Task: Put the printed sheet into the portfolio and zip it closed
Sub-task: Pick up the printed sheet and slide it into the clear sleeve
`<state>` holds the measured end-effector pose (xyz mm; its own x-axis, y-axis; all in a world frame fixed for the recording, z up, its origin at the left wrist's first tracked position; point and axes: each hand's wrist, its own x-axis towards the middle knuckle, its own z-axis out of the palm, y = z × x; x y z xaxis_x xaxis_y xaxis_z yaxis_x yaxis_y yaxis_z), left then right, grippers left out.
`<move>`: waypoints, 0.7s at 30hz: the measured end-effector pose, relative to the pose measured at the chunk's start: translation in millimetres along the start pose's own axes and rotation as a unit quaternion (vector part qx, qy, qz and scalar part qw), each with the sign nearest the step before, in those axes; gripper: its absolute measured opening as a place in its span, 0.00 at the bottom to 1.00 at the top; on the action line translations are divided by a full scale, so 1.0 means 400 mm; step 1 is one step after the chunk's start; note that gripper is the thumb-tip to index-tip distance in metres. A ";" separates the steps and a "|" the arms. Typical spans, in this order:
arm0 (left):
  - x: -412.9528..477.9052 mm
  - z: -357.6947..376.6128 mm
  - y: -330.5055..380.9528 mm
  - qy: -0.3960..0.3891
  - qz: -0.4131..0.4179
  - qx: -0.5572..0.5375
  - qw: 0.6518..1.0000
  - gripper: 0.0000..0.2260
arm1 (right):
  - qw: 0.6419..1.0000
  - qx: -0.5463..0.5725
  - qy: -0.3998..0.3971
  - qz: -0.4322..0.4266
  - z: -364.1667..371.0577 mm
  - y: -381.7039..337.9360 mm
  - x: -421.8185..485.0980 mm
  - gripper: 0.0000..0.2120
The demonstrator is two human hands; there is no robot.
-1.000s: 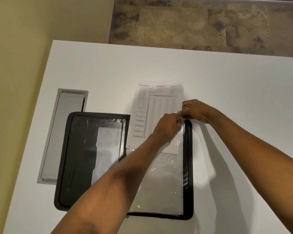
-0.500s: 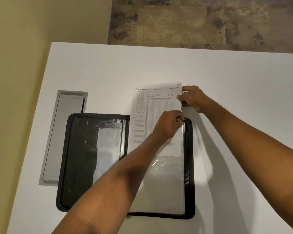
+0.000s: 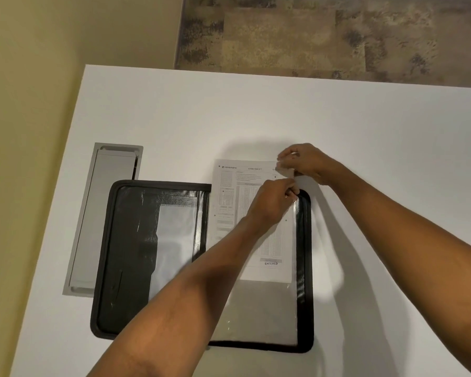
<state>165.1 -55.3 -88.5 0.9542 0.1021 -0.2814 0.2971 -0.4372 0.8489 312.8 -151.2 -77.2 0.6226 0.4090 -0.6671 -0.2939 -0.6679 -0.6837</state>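
Open black leather-look zip portfolio lying flat on white matte bench, rounded corners, fabric edging all round, glossy creased inner panels. Clear plastic sleeve over right-hand panel, shiny, faintly wrinkled. White rectangular printed sheet with fine grid tables and stamped word "ENTERED" partly inside that sleeve: lower portion under plastic, upper portion projecting past portfolio's far edge onto bench.

Left hand, forearm crossing diagonally over portfolio, knuckles up, fingers curled; grip pinched together at sleeve's far right corner, beside portfolio's rounded edge. Whether pinch takes plastic alone or paper too: cannot tell.

Right hand just beyond left grip, wrist bent inward, thumb and forefinger clamped on sheet's far right corner, that corner lifted slightly and blurred.

Grey rectangular metal cable-tray lid recessed in bench, well left of both grips, near edge tucked under portfolio.
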 end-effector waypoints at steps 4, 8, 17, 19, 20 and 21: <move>-0.010 0.000 0.011 0.003 0.009 0.015 1.000 0.06 | 0.997 -0.058 -0.007 -0.047 0.012 -0.021 0.008 0.07; -0.018 0.002 0.016 0.013 0.026 0.038 0.999 0.06 | 0.984 -0.153 -0.083 -0.038 0.004 -0.041 0.001 0.10; -0.048 0.017 0.012 0.019 0.053 0.090 0.994 0.06 | 0.917 -0.350 -0.192 0.018 0.070 -0.100 0.014 0.05; -0.051 0.026 0.000 0.011 0.063 0.107 0.992 0.07 | 0.926 -0.324 -0.189 0.032 0.092 -0.112 0.019 0.09; -0.047 0.032 -0.001 -0.004 0.044 0.095 0.994 0.08 | 0.926 -0.323 -0.192 0.039 0.099 -0.121 0.018 0.10; -0.043 0.034 -0.001 -0.014 0.029 0.085 0.996 0.10 | 0.921 -0.330 -0.201 0.047 0.107 -0.129 0.019 0.11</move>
<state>148.1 -68.9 -90.1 0.9677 0.0483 -0.2476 0.2281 -0.5867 0.7770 301.7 -87.0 -59.5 0.2599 0.4378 -0.8607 0.2541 -0.8909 -0.3765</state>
